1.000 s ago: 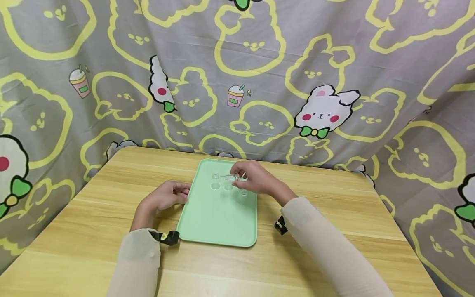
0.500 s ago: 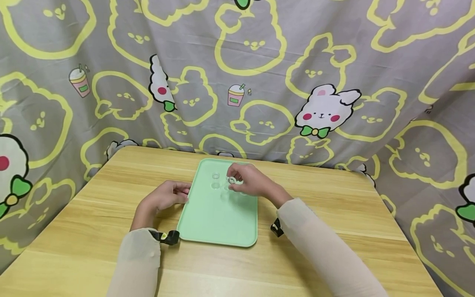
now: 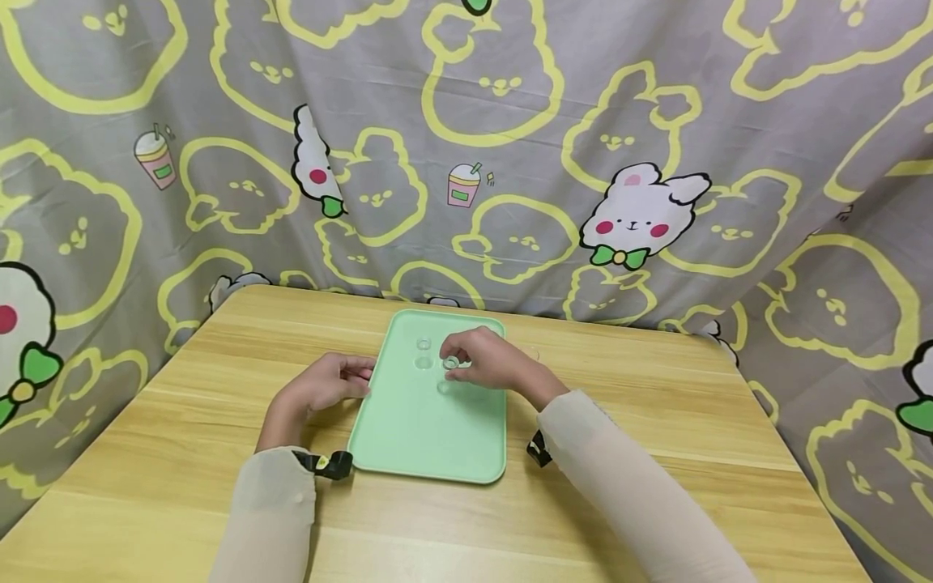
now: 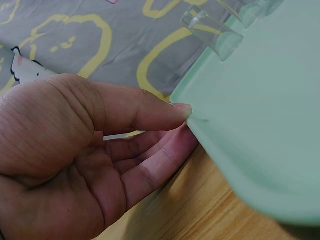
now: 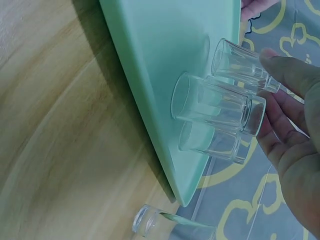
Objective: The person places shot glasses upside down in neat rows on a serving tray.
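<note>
My left hand point(image 3: 328, 387) pinches the left rim of a light green tray point(image 3: 415, 437), thumb on top and fingers beneath. In my right hand point(image 3: 487, 358) a small clear shot glass point(image 5: 241, 66) is held upside down, its thick base between thumb and fingertips and its rim close over the tray. In the right wrist view, a second upside-down shot glass point(image 5: 215, 102) and a third shot glass point(image 5: 212, 140) stand beside it. Another inverted shot glass point(image 4: 212, 34) shows near the tray's edge in the left wrist view. The right hand hides part of the group in the head view.
Off the tray's far right side, one more shot glass point(image 5: 172, 224) stands on the wooden table point(image 3: 641, 453). A grey curtain point(image 3: 510, 162) with yellow cartoon outlines hangs behind the table. Both wrists carry black straps.
My right hand has shifted slightly left and toward me. The shot glass in it has turned from lying sideways to base up and come down nearer the tray. My left hand stays at the rim.
</note>
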`<state>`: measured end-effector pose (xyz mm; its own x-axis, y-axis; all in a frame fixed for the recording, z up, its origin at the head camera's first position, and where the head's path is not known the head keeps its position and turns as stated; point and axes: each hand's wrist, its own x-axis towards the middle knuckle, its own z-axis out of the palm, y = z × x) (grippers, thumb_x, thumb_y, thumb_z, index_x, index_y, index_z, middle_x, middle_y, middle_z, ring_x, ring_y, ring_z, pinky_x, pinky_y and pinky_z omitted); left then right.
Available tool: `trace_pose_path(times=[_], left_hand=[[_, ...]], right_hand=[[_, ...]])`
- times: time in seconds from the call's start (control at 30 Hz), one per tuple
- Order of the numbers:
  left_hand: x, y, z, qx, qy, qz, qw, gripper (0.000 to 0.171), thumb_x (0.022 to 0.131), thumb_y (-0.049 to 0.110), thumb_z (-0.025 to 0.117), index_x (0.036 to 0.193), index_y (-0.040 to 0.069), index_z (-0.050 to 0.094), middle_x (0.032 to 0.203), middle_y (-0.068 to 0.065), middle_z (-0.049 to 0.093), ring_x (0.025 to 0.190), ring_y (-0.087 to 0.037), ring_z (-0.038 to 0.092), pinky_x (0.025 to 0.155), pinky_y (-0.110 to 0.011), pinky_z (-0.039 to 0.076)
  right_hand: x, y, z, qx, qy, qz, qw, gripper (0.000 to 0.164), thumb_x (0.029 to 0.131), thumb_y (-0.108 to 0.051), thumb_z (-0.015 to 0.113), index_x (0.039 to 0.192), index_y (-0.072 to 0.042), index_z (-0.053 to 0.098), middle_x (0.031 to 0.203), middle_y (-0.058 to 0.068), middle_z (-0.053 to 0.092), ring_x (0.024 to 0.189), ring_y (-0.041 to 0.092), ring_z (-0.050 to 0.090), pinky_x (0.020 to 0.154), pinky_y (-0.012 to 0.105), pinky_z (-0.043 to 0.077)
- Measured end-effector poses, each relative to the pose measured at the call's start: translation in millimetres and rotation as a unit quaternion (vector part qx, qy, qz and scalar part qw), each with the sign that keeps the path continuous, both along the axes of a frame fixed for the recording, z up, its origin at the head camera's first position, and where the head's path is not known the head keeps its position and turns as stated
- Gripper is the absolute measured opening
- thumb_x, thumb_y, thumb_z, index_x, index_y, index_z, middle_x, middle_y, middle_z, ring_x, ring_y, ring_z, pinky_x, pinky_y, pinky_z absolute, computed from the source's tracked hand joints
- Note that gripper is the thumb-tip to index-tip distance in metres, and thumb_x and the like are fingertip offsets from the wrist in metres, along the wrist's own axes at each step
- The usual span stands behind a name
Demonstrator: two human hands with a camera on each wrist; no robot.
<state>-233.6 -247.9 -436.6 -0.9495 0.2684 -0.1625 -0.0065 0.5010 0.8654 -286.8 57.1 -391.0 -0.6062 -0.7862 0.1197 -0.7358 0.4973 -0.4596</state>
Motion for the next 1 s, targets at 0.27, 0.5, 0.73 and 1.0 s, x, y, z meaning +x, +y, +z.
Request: trace_pose_path(times=[0.27, 0.5, 0.73, 1.0], left_hand=[[-0.2, -0.5, -0.5, 0.005, -0.001, 0.0, 1.0, 0.052, 0.094, 0.0, 0.068, 0.143, -0.01, 0.053, 0.124, -0.019, 0.064, 0.106, -0.025, 0.059, 0.088, -0.032, 0.05], [-0.4, -0.3, -0.4, 0.01, -0.004, 0.0, 0.9999, 0.052, 0.094, 0.0, 0.068, 0.143, -0.01, 0.053, 0.124, -0.019, 0.064, 0.107, -0.026, 0.058, 0.087, -0.031, 0.05], [-1.1, -0.7, -0.8, 0.01, 0.0, -0.001, 0.9999, 0.052, 0.094, 0.0, 0.068, 0.143, -0.01, 0.053, 0.123, -0.019, 0.064, 0.107, -0.026, 0.058, 0.086, -0.03, 0.05], [-0.5, -1.0, -0.2, 0.012, -0.001, -0.001, 0.9999, 0.052, 0.095, 0.0, 0.067, 0.143, -0.01, 0.052, 0.123, -0.019, 0.064, 0.107, -0.026, 0.058, 0.085, -0.029, 0.05]], right_hand=[[0.9, -2.3, -2.1, 0.019, 0.017, 0.012, 1.0, 0.025, 0.09, -0.013, 0.08, 0.112, -0.003, 0.074, 0.107, 0.005, 0.074, 0.095, 0.016, 0.068, 0.085, 0.031, 0.056], [2.1, -3.8, -4.8, 0.025, 0.026, 0.018, 0.999, 0.024, 0.09, -0.013, 0.081, 0.111, -0.003, 0.074, 0.104, 0.003, 0.074, 0.091, 0.015, 0.066, 0.083, 0.029, 0.054], [4.5, -4.6, -4.2, 0.024, 0.026, 0.016, 0.999, 0.024, 0.089, -0.01, 0.081, 0.111, -0.002, 0.074, 0.103, 0.004, 0.074, 0.092, 0.018, 0.066, 0.083, 0.031, 0.054], [5.3, -4.8, -3.6, 0.025, 0.042, 0.026, 0.998, 0.025, 0.089, -0.009, 0.081, 0.111, -0.001, 0.073, 0.107, 0.006, 0.074, 0.095, 0.02, 0.069, 0.086, 0.033, 0.056]])
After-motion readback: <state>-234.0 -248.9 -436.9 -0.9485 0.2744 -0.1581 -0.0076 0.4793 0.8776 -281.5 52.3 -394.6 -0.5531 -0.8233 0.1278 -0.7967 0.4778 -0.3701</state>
